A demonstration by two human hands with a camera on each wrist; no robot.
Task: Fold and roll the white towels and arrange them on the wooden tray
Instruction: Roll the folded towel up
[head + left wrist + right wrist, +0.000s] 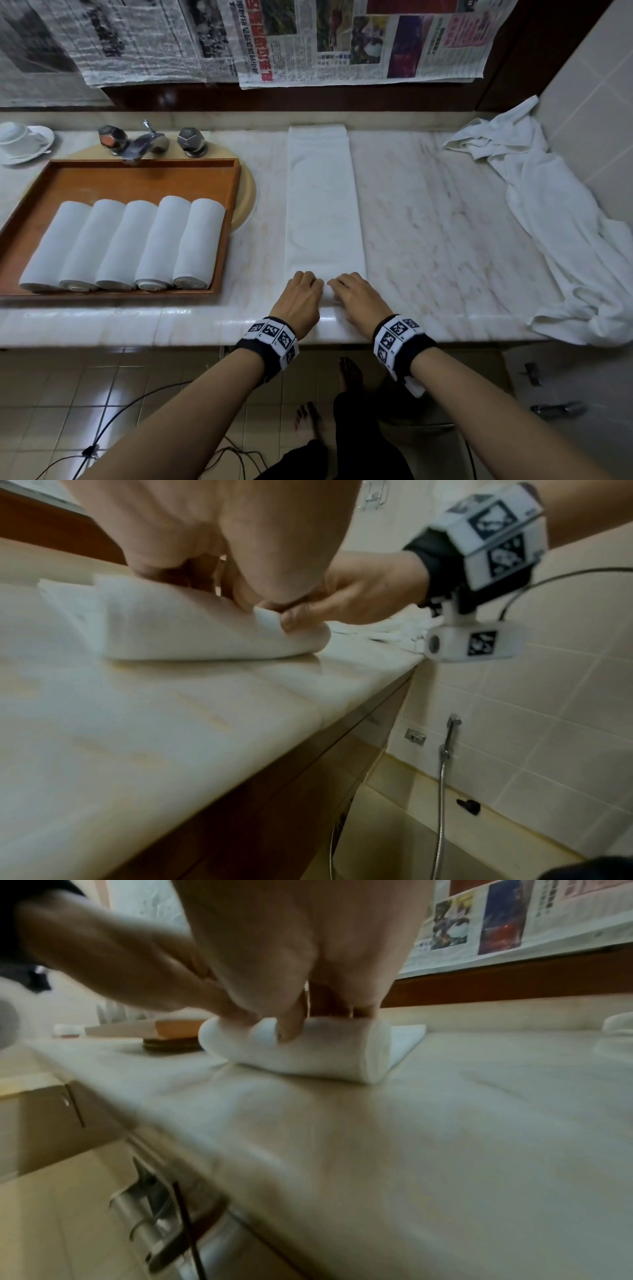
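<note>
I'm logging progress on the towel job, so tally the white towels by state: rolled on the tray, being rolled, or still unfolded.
Rolled towels on the wooden tray: 5
Folded towel being rolled by the left hand and right hand: 1
Crumpled towels on the counter, in a heap, number unclear: at least 1
Total: at least 7

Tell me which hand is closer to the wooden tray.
Left. The left hand holds the folded towel's near end just right of the wooden tray; the right hand sits farther right.
</note>
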